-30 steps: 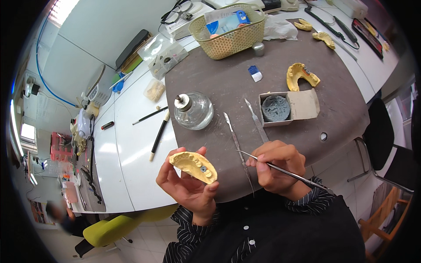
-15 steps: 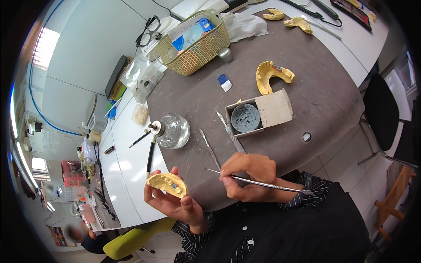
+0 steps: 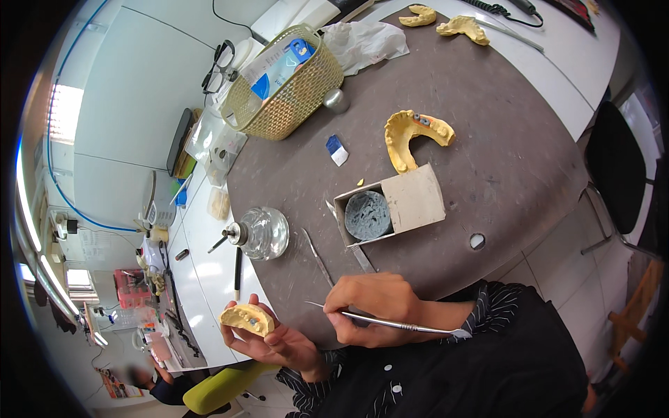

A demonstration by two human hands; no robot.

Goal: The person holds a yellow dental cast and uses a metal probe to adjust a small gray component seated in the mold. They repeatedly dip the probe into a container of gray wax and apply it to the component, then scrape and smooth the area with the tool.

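Right hand (image 3: 376, 306) now closer to left hand (image 3: 287, 346), hiding lower end of thin tool (image 3: 317, 256) on mat (image 3: 516, 118); basket (image 3: 287, 103) farther left in view

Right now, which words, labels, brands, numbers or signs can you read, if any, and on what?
Blue and white packet in the basket: bears print, which I won't copy; much is too small to read.
Wall poster at the picture's lower left: too small and blurred to read.
Yellow tooth model in the left hand, and the cardboard box: no writing visible.

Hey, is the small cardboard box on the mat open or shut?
Open: the cardboard box shows a round grey block inside, uncovered.
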